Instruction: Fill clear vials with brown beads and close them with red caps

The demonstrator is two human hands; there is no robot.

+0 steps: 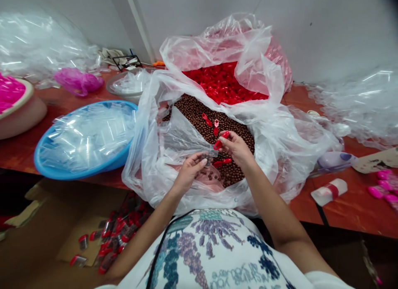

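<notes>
While my right hand [238, 149] pinches one red plastic piece [217, 145], thumb and fingers together on it, my left hand [189, 171] grips one clear container [206, 158], dark contents showing in or through it. Both items: near each other, above the bed of brown beads [239, 131].

Step in hand, as I judge it: pairing red piece with container. Next move calls for lining the piece up with the container's mouth, container steady against spilling.

Surrounding stock: three loose red spoon-like pieces [216, 127] on the beads; blue basin [77, 174] at left, heaped with clear plastic; red-capped containers [108, 239], piled below left.
</notes>
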